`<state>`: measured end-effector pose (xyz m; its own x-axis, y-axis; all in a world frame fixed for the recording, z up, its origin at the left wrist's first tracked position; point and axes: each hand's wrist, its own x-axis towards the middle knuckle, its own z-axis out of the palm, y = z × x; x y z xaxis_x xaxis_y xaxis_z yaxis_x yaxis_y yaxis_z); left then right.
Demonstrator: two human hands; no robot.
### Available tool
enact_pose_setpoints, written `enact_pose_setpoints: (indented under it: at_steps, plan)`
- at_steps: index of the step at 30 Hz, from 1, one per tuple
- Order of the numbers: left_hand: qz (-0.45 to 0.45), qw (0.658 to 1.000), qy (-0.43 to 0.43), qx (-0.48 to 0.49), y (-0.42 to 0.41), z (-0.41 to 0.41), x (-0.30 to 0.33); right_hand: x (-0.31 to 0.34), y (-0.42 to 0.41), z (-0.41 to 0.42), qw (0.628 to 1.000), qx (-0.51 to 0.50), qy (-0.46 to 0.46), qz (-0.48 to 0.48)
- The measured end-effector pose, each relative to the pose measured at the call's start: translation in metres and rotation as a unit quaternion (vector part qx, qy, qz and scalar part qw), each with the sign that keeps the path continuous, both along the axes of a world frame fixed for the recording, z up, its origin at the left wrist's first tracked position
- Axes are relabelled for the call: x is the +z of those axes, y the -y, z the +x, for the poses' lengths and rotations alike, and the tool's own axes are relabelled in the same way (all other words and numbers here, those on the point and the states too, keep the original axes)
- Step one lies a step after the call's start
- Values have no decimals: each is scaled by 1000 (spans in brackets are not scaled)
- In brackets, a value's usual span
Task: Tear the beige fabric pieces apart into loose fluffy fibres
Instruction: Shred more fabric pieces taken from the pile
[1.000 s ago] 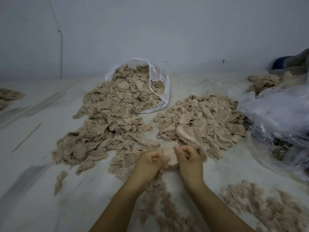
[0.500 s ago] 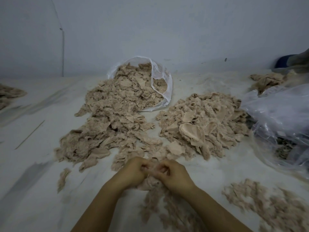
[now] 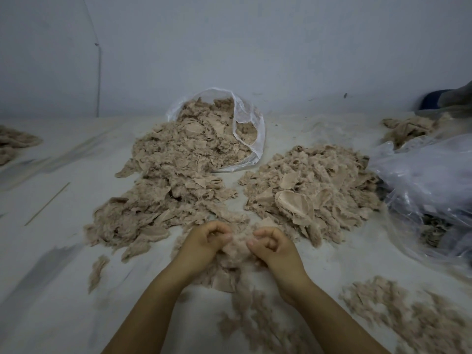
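Observation:
My left hand (image 3: 204, 245) and my right hand (image 3: 272, 247) sit side by side low in the middle, fingers curled, each pinching an end of a fluffy beige tuft (image 3: 236, 249) stretched between them. Loose torn fibres (image 3: 227, 274) lie under and in front of my wrists. A big heap of beige fabric pieces (image 3: 168, 195) spills from a clear plastic bag (image 3: 251, 139) behind my left hand. A second heap (image 3: 311, 190) lies behind my right hand.
A large crumpled clear plastic bag (image 3: 429, 187) lies at the right edge. More fluffy fibres (image 3: 408, 320) spread at the lower right. Small beige heaps sit at the far left (image 3: 15, 144) and far right (image 3: 408, 129). A thin stick (image 3: 47, 203) lies on the white surface at left.
My hands drew back from the right heap with a flat fabric piece, came together, and now have pulled slightly apart with the piece turned into a fluffy tuft between them.

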<state>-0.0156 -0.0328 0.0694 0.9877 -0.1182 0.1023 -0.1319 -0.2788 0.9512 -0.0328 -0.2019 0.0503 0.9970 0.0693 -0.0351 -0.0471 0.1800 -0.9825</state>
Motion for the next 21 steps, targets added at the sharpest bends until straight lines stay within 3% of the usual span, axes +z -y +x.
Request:
enact_pose_setpoints:
  at_steps: [5,8,16,21]
  plan:
    - [-46,998,-11,-37,5,-2,5,1,4,-2,996,71,-47,-39]
    - [-43,999,2,-34,10,0,4,3,2,-3,993,100,-56,0]
    - [28,998,40,31,13,8,-6,2,5,0,998,-30,0,50]
    - [25,995,-44,-82,20,4,-6,2,9,2,998,-25,13,58]
